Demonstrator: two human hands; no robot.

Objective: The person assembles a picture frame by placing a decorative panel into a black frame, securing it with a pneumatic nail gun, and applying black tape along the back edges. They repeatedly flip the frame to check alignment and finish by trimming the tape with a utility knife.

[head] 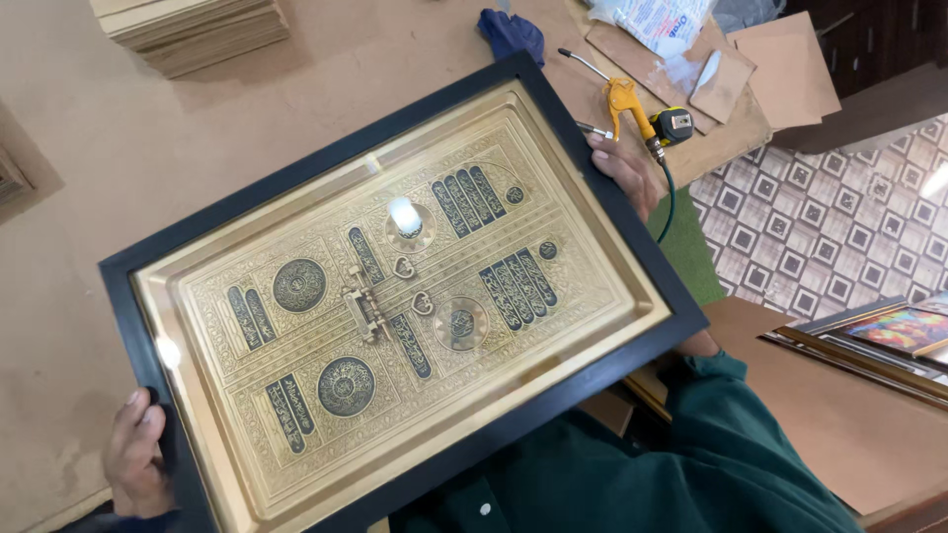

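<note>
Gripping black-framed gold plaque (pixel 395 296): left hand (pixel 133 459), right hand (pixel 622 168), opposite edges.

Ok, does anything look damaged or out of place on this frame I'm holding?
Nothing stands out. The black frame looks intact, with the gold panel sitting square inside. The bright spot is only lamp glare. The left hand and right hand grip opposite edges.

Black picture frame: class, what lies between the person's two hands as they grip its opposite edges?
In the head view, the left hand and right hand have only the black frame and its glazed gold embossed panel between them.
</note>
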